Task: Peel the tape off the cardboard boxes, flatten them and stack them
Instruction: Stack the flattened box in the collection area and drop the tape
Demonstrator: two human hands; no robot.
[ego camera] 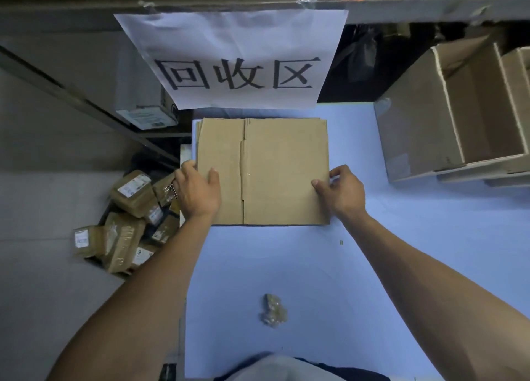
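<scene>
A flattened brown cardboard box (262,171) lies at the far left of the pale blue table (401,266), on a stack. The left hand (198,190) and right hand (342,190) grip its side edges. A crumpled tape wad (273,310) lies near; open cardboard boxes (459,116) stand far right, taped parcels (129,223) on the floor left.

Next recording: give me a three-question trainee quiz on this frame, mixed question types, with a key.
1. True or false: the flattened box lies on a stack of other flattened cardboard.
2. Where is the crumpled tape wad? A) on the flattened box B) on the table, nearer the person C) on the floor
3. Fill in: the left hand and right hand grip the flattened box at its ___ edges.

Key: 1 true; 2 B; 3 side.
</scene>
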